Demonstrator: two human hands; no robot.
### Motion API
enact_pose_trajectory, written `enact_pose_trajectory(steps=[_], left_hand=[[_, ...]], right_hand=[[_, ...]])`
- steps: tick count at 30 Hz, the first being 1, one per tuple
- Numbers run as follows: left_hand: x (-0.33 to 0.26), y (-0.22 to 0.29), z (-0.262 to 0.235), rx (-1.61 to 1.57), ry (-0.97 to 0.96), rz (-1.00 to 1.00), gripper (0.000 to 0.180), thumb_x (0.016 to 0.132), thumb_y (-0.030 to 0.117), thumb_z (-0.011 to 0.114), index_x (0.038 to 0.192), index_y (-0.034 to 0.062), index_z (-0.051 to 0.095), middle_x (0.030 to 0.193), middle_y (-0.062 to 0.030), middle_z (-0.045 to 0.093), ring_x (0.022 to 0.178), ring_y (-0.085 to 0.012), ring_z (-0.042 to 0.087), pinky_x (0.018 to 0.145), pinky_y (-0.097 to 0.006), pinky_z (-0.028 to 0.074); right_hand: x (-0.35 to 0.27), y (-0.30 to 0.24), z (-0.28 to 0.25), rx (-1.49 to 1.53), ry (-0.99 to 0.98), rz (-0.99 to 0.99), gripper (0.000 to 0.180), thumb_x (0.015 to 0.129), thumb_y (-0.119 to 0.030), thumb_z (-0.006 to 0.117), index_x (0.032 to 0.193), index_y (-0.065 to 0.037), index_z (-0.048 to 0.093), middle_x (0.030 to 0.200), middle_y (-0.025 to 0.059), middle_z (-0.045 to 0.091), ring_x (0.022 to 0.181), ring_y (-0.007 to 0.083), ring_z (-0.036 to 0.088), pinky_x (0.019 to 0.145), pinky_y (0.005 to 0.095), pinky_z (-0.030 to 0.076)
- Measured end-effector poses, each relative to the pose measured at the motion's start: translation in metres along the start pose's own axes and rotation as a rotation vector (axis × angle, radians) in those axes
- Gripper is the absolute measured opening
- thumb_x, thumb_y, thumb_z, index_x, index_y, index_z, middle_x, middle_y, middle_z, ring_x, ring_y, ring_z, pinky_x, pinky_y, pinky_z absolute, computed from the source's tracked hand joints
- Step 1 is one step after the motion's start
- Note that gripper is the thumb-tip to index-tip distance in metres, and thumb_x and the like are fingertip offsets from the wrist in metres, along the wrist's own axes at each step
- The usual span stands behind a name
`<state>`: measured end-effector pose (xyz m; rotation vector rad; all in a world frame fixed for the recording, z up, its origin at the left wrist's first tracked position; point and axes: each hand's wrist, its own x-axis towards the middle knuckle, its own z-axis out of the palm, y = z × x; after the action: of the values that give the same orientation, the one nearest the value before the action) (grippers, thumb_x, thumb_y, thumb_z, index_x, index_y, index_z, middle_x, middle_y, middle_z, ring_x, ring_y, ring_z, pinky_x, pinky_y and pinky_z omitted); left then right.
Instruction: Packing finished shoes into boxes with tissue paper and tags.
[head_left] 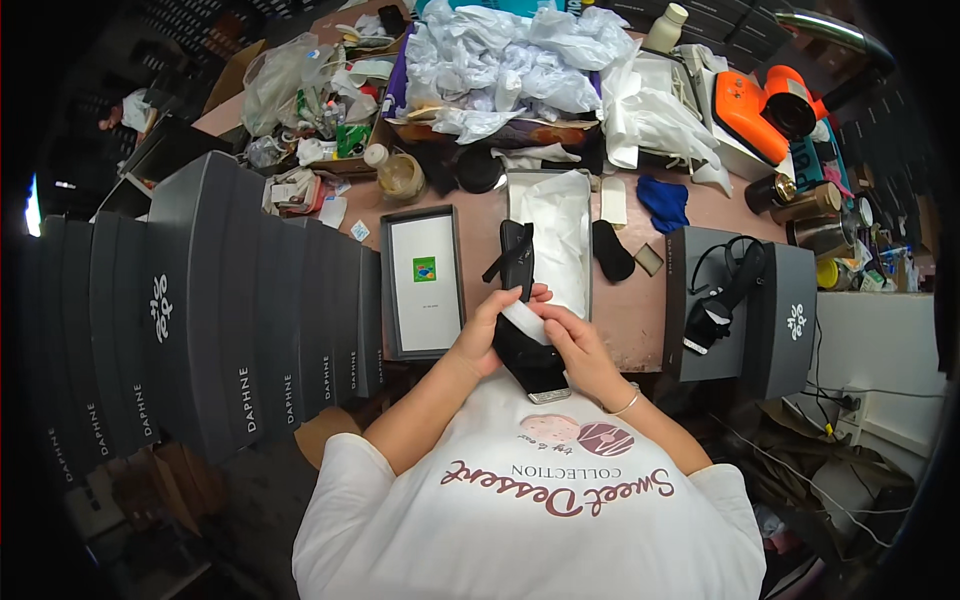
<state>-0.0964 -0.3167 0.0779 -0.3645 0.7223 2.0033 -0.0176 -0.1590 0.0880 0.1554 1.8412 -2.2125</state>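
A black heeled sandal (530,365) is held in front of my chest, toe end pointing away and the heel toward me. My left hand (482,335) is closed round its left side, thumb on top. With closed fingers my right hand (575,345) grips a white strip (528,321) that lies across the sandal's middle. Whether the strip is paper or foam I cannot tell. Beyond the sandal lies an open shoe box (550,200) lined with white tissue paper. The matching black sandal (728,290) rests at the right on grey shoe boxes (785,335).
Dark shoe boxes (215,310) stand stacked at the left, beside a grey-rimmed box lid (390,285). A blue cloth (663,203) and a black pad (612,252) lie beyond my right hand. Further back are a bin of crumpled white plastic (510,60) and an orange device (745,115).
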Motion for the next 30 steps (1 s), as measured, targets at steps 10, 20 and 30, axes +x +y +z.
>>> enact_pose_trajectory(steps=[10,20,30], left_hand=[[-0.001,-0.005,-0.01,-0.085,0.214,-0.036,0.035,0.085,0.015,0.053,0.116,-0.0006,0.055,0.112,-0.0113,0.059,0.106,-0.0208,0.057,0.098,-0.036,0.044],[-0.005,-0.012,0.003,0.079,0.207,0.024,0.031,0.092,0.022,0.052,0.112,-0.0001,0.057,0.107,-0.0084,0.06,0.099,-0.0172,0.058,0.089,-0.033,0.048],[-0.014,-0.021,0.002,0.108,0.166,0.038,0.03,0.089,0.017,0.052,0.112,-0.0027,0.057,0.107,-0.0098,0.059,0.095,-0.0155,0.057,0.087,-0.03,0.046]], right_hand=[[0.009,-0.021,-0.007,-0.734,-0.212,-0.23,0.062,0.072,-0.001,0.058,0.132,0.0,0.041,0.118,0.0194,0.052,0.113,0.0359,0.048,0.099,0.0395,0.037],[0.003,-0.022,-0.015,-0.477,-0.276,-0.276,0.047,0.07,-0.003,0.063,0.116,-0.001,0.053,0.11,0.0168,0.053,0.108,0.034,0.051,0.095,0.0375,0.041],[0.006,-0.011,-0.009,-0.394,-0.415,-0.251,0.041,0.069,-0.01,0.069,0.107,-0.002,0.057,0.102,0.0139,0.055,0.095,0.0289,0.056,0.089,0.0347,0.043]])
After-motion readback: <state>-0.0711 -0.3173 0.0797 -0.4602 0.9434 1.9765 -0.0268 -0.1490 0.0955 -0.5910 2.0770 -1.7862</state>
